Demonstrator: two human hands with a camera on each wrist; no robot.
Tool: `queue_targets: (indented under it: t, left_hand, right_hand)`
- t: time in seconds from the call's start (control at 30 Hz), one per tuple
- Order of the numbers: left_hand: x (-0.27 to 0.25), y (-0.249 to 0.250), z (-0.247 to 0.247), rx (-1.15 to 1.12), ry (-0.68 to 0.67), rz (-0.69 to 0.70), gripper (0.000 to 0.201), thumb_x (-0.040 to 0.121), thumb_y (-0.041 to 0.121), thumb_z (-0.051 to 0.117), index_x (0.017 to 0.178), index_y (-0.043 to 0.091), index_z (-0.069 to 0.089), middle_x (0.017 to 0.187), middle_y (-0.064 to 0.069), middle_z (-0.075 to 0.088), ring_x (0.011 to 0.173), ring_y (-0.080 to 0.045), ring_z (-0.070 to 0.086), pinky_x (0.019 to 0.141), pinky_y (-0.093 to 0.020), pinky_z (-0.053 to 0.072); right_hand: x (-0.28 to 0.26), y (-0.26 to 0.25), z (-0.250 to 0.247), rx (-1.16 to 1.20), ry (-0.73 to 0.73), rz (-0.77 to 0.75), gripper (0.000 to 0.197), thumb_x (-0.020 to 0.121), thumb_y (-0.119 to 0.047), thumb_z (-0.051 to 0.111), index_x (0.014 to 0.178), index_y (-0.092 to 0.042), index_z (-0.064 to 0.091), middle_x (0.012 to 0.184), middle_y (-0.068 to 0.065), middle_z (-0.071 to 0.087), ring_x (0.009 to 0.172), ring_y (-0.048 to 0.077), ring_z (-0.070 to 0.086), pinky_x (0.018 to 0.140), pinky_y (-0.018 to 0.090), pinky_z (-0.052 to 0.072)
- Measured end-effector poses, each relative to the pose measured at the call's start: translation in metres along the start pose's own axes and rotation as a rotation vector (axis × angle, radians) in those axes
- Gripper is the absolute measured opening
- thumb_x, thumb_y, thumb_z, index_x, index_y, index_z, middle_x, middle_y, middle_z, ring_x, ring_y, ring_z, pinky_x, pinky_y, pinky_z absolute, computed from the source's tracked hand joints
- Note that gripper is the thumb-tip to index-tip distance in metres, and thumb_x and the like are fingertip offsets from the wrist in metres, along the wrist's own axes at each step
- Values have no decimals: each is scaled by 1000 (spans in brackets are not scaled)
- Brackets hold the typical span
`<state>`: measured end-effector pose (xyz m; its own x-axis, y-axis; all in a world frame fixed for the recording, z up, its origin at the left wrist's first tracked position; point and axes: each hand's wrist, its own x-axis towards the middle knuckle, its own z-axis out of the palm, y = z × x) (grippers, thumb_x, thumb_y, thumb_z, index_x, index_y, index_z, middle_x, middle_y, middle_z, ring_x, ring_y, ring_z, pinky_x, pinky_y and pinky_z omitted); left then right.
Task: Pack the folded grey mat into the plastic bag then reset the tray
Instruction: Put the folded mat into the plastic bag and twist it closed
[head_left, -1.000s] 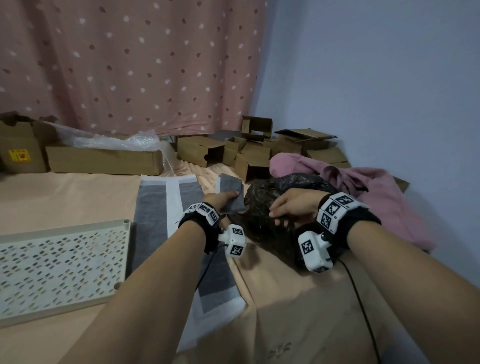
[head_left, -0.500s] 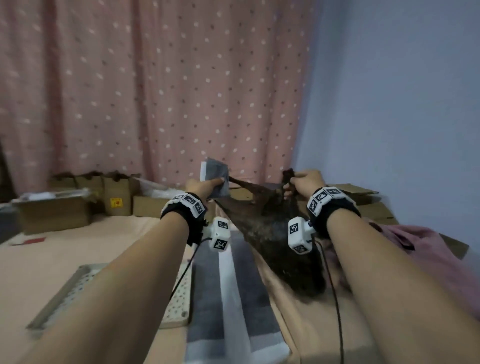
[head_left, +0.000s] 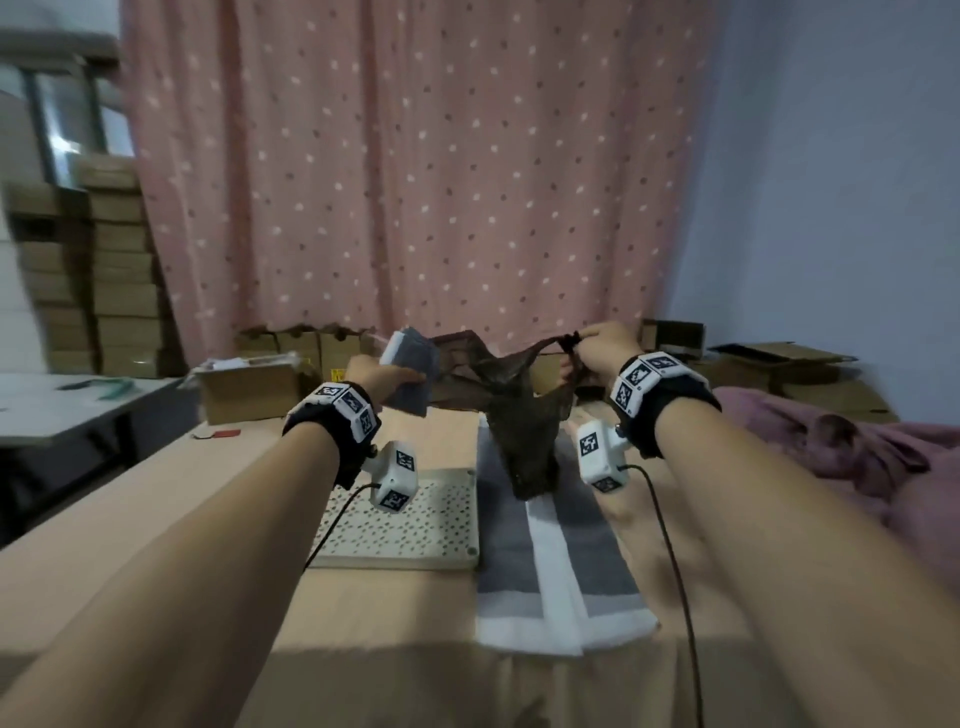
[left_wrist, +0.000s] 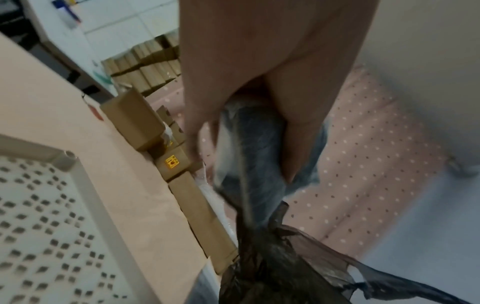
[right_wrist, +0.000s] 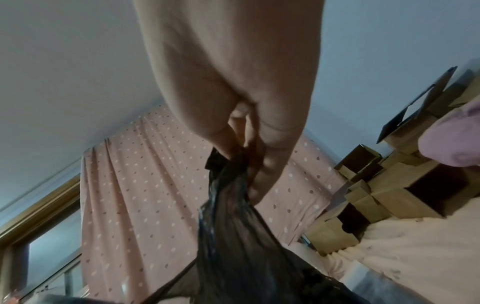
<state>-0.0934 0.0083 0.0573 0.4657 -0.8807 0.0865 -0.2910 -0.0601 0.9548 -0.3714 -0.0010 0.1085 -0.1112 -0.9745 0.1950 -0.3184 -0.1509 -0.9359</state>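
Note:
My left hand (head_left: 382, 375) grips the folded grey mat (head_left: 410, 371), held up in the air; the left wrist view shows the mat (left_wrist: 254, 152) between thumb and fingers with an edge of the dark bag (left_wrist: 283, 267) beside it. My right hand (head_left: 597, 345) pinches the rim of the dark plastic bag (head_left: 524, 415), and the bag hangs between both hands with its bottom near the table. In the right wrist view the fingers (right_wrist: 262, 170) bunch the bag (right_wrist: 233, 236). The white perforated tray (head_left: 405, 525) lies flat below my left wrist.
A long grey-and-white striped cloth (head_left: 550, 561) lies on the peach table beside the tray. Cardboard boxes (head_left: 244, 395) line the back edge under a pink dotted curtain. A pink garment (head_left: 831, 441) is heaped at the right. A white desk (head_left: 67, 410) stands at the left.
Both hands have risen from the table, lifting the mat and the bag into the air. The bag's mouth is now stretched wider between them, and the head view has tilted up.

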Motion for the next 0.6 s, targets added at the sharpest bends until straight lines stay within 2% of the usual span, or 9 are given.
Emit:
queue_targets:
  t: [0.07,0.13,0.2,0.23,0.27,0.33,0.4,0.5,0.6]
  left_hand:
    - [-9,0,-1,241,-113,-36,56,70,27,86,110,0,58,102,-13,62,90,-29,61,66,-36,53]
    - [-7,3,0,344,-127,-6,74,60,34,90,118,-1,60,104,-13,66,94,-31,65,76,-39,58]
    - [-3,11,4,422,-120,58,86,49,44,90,120,5,60,109,-11,67,99,-30,65,90,-41,56]
    - [-7,17,7,447,-142,92,82,51,44,89,117,6,61,108,-9,67,99,-28,65,92,-41,56]
    - [-11,21,12,470,-174,137,75,54,44,88,114,8,62,106,-8,68,98,-27,66,92,-40,56]
    - [-19,30,21,537,-180,223,67,55,46,87,110,13,68,101,-6,71,93,-25,68,87,-38,58]
    - [-30,34,30,626,-206,277,57,61,42,86,106,12,70,99,-7,72,92,-25,68,84,-36,59]
    - [-38,28,44,715,-400,253,45,67,37,85,101,12,69,96,-5,70,89,-24,67,85,-33,56]
    - [-40,11,55,789,-481,251,47,71,35,83,110,13,68,98,-4,68,88,-22,63,82,-30,52]
  right_hand:
    - [3,11,2,-115,-97,43,18,89,-2,55,103,2,66,90,10,66,84,29,67,83,46,59]
    - [4,13,2,-163,-189,116,11,91,1,53,97,-1,62,96,17,67,90,31,68,86,48,58]
    - [-18,-3,1,-145,-224,181,15,95,5,46,89,3,59,90,25,69,87,36,70,86,53,56]
    - [-21,-8,1,-117,-219,188,19,97,6,41,86,4,57,81,26,67,77,36,69,82,53,57]
    - [-22,-12,1,-77,-207,185,23,99,6,37,83,4,54,71,24,64,64,34,65,72,48,60]
    - [-26,-19,-1,-17,-206,194,31,101,4,30,78,3,51,53,19,57,47,28,55,45,35,55]
    - [-28,-24,-3,-22,-197,177,30,102,3,32,81,5,53,59,19,57,51,27,53,37,31,52]
    - [-26,-24,-3,-12,-176,115,19,99,2,41,102,8,59,80,23,63,61,31,62,48,37,58]
    - [-28,-21,-2,-17,-197,104,19,99,0,43,109,7,57,92,26,66,74,37,66,74,48,60]
